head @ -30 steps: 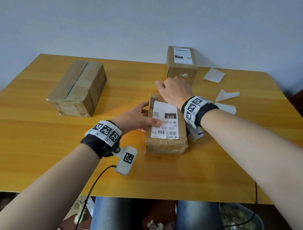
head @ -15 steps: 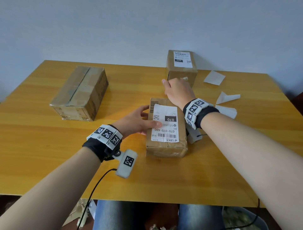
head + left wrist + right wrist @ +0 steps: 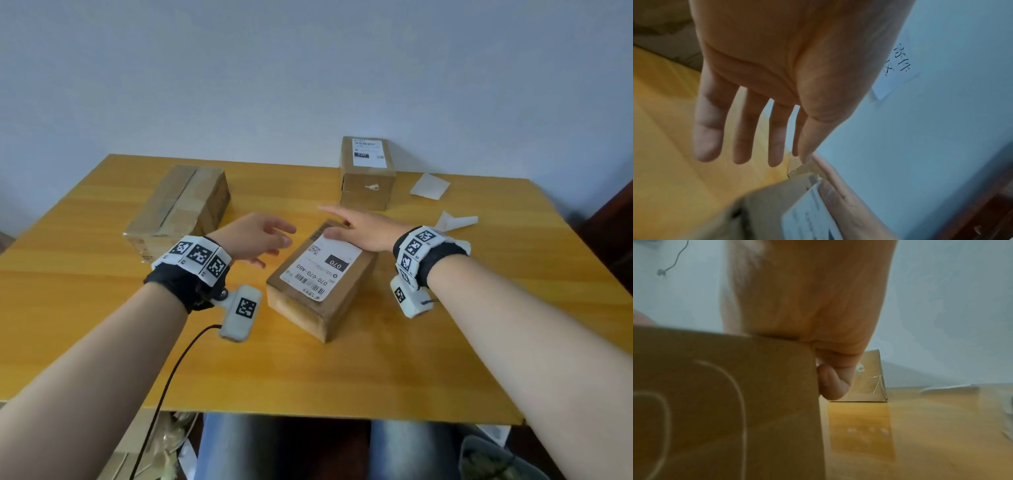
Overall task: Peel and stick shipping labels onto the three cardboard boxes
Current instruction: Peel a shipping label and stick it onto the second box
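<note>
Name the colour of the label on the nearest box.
The label is white with black print; head view.

Behind the left hand (image 3: 253,236) and the right hand (image 3: 363,229) sit black wrist straps (image 3: 178,284) banded with white tiles (image 3: 200,255) bearing black square codes. A white camera pod (image 3: 239,313) (coded too) hangs off each, and a thin black cable (image 3: 171,370) runs from the left one. Blue jeans (image 3: 239,445) show below the worktop's near edge.
</note>
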`<action>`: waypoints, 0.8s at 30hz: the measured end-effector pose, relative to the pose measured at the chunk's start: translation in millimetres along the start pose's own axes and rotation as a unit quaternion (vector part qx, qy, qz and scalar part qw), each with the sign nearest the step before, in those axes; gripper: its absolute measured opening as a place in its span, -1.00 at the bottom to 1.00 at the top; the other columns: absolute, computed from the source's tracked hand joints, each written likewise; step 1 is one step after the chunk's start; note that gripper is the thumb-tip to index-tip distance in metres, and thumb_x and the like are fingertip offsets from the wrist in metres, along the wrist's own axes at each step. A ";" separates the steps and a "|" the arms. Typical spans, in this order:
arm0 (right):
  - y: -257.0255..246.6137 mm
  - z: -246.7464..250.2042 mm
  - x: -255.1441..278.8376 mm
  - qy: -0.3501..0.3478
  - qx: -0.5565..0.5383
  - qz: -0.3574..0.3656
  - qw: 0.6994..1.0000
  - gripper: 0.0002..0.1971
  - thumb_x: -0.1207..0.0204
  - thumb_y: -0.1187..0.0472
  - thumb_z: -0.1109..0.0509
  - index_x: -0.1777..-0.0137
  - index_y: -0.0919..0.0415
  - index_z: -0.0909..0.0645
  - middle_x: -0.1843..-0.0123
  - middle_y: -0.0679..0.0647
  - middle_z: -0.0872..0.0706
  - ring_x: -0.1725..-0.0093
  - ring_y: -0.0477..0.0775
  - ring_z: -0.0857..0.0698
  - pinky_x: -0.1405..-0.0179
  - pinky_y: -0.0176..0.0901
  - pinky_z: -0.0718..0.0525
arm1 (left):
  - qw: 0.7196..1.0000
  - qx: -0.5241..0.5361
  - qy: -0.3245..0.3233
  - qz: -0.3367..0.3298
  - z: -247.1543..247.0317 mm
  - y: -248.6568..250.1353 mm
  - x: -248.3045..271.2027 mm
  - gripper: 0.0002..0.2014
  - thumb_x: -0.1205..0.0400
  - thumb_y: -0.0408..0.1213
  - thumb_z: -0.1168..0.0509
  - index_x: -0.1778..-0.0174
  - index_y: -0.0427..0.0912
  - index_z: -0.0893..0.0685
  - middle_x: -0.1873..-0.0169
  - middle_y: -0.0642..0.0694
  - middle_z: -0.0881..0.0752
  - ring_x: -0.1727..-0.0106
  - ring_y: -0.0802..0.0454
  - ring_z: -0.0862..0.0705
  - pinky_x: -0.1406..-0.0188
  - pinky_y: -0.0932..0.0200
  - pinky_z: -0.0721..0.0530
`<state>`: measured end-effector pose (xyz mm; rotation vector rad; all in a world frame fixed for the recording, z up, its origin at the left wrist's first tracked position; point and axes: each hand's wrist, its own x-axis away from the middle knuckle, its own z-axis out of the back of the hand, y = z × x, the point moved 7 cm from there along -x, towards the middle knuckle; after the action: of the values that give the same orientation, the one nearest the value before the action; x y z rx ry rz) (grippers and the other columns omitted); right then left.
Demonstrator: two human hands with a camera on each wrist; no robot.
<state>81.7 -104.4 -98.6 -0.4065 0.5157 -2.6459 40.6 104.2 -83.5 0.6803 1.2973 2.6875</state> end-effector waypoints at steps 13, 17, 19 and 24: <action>22.8 8.1 57.7 0.101 -0.034 -0.228 0.968 -0.35 -0.75 -0.37 -0.08 -0.09 0.26 -0.63 0.12 0.15 -0.86 0.35 0.28 -0.84 0.34 0.06 -0.86 | 0.984 0.049 0.169 0.009 8.5 -1.5 14.3 -0.41 -0.76 -0.06 -0.29 -0.70 -0.08 -0.32 -0.58 -0.15 -0.45 -0.27 -0.10 -0.61 -0.15 -0.16 -0.75; 23.0 -0.7 69.4 0.108 -0.129 -0.207 0.964 -0.22 -0.76 -0.36 -0.04 0.20 0.31 -0.77 0.38 0.10 -0.86 0.47 0.22 -0.77 0.27 0.11 -0.88 | 0.981 0.025 0.190 -0.030 4.7 7.1 7.6 -0.46 -0.80 0.00 -0.19 -0.69 -0.11 -0.34 -0.56 -0.08 -0.51 -0.34 -0.10 -0.61 -0.08 -0.07 -0.74; 23.4 1.4 73.5 0.123 -0.162 -0.192 0.960 -0.27 -0.79 -0.32 -0.06 0.17 0.29 -0.78 0.33 0.14 -0.87 0.50 0.14 -0.73 0.39 -0.01 -0.82 | 0.975 -0.022 0.211 -0.060 11.1 11.7 4.0 -0.49 -0.81 0.02 -0.16 -0.66 -0.10 -0.37 -0.52 -0.07 -0.56 -0.34 -0.09 -0.64 -0.11 -0.01 -0.69; 18.9 2.8 72.5 0.121 -0.180 -0.164 0.962 -0.47 -0.83 -0.23 -0.06 -0.09 0.12 -0.74 0.17 0.09 -0.87 0.47 0.11 -0.74 0.44 -0.03 -0.79 | 0.942 -0.180 0.264 -0.102 28.2 22.2 -8.6 -0.51 -0.81 0.00 -0.14 -0.63 -0.14 -0.40 -0.45 -0.16 -0.62 -0.41 -0.14 -0.62 -0.34 -0.07 -0.60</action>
<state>25.8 -153.6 -89.3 -0.2934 1.1026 -2.9405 62.9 108.2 -54.3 -0.2197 0.8313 2.9053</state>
